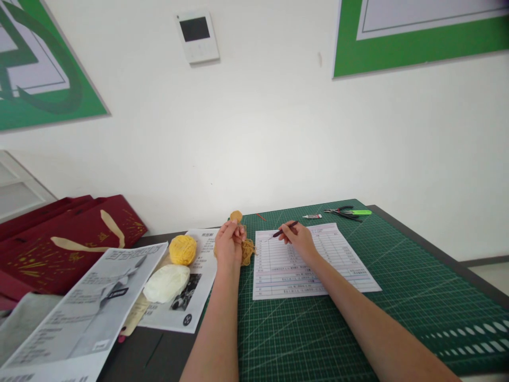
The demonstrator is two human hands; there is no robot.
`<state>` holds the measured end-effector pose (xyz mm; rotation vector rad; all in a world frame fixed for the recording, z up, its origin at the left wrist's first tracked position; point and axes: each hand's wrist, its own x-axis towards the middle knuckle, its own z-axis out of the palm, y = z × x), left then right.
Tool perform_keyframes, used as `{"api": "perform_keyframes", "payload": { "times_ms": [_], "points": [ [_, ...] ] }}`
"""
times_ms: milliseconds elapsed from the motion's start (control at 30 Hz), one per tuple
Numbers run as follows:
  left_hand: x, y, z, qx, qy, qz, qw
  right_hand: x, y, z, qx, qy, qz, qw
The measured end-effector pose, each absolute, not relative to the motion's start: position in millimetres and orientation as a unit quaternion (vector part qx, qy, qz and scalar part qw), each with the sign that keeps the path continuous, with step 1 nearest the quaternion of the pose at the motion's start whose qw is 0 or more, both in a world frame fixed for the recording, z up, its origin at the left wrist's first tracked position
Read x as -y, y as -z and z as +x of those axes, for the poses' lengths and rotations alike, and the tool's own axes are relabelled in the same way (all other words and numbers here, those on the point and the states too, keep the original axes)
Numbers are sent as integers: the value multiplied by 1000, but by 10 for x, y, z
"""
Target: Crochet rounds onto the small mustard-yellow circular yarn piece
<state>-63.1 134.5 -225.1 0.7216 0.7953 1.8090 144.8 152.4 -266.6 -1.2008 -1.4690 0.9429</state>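
My left hand (231, 240) is closed in a pinch on a small round tan crocheted piece (236, 216), which sticks up above the fingertips. Behind and beside that hand lies a loose tangle of tan yarn (248, 253), partly hidden by it. In my right hand (296, 237) is a crochet hook (283, 230) with a dark handle, its thin metal tip pointing left over a printed chart sheet (318, 281). The two hands are apart. A yellow ball of yarn (183, 250) and a white bundle (167, 283) sit left of my left hand.
A green cutting mat (397, 297) covers much of the table. Pliers (342, 212), a bright green-handled tool (361, 212) and a small tube (313, 216) lie at its far side. Printed sheets (99, 307) and dark red gift bags (71, 239) crowd the left.
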Motion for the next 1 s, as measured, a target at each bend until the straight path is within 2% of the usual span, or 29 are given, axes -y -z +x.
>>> {"api": "perform_keyframes", "payload": {
  "times_ms": [300,633,1000],
  "points": [
    [-1339,2245,-636,-329,-748,295,496,-1516,2689,1419,606,-362,-514,487],
    [-1346,2218,-660,-328,-746,297,497,-1615,2641,1686,573,-215,-612,501],
    [-1365,2205,-675,-327,-740,298,507,-1603,2350,1873,625,-110,-660,401]
  ]
}}
